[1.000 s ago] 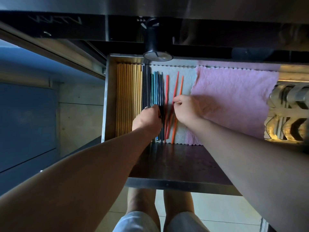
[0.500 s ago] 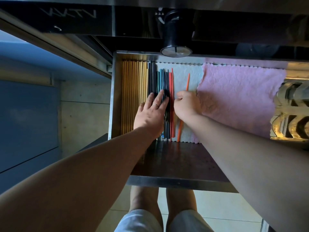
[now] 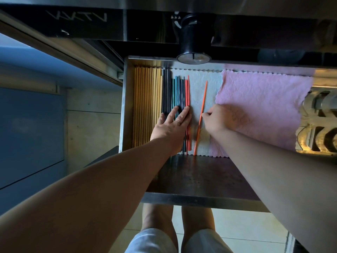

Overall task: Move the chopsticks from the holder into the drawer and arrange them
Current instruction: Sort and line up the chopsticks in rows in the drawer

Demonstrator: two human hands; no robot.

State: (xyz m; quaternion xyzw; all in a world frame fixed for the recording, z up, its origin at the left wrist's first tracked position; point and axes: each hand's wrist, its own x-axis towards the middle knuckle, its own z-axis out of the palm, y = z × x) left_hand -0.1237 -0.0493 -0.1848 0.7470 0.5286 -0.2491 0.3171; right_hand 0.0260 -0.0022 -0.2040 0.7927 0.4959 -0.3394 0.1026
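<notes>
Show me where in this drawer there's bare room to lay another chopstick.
Free: the white cloth strip between the red chopsticks and the slanted orange chopstick; the pink cloth beyond the right hand; the dark drawer floor in front of both cloths. Crowded: the left side, wooden chopsticks through teal chopsticks, where the left hand presses.

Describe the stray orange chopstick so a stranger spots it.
Look in the open metal drawer, at the white cloth liner between the packed row of chopsticks and the pink cloth. The slim orange chopstick lies alone and slanted, pinched by the right hand, while its neighbours lie straight and tight together.
</notes>
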